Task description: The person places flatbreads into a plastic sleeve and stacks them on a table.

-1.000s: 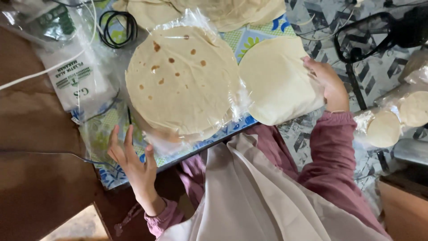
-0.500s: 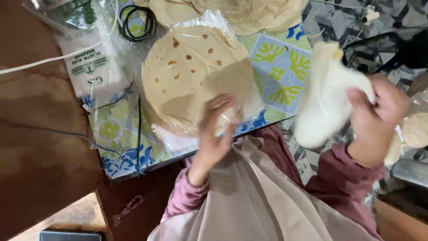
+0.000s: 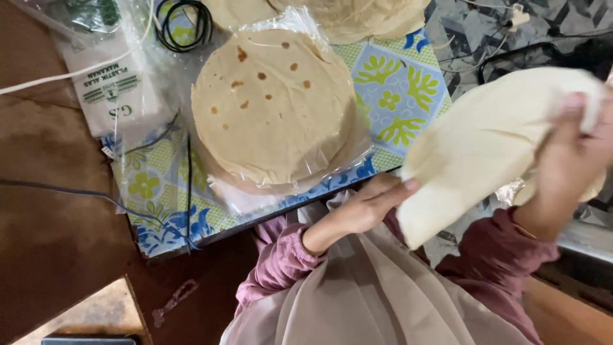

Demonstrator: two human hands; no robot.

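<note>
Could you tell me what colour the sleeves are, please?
Dusty pink-maroon sleeves, clearest in the head view.

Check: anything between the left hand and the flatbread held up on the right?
Nothing visible. The left hand already has fingertips at the lower edge of the pale flatbread, which the right hand grips from above.
</note>
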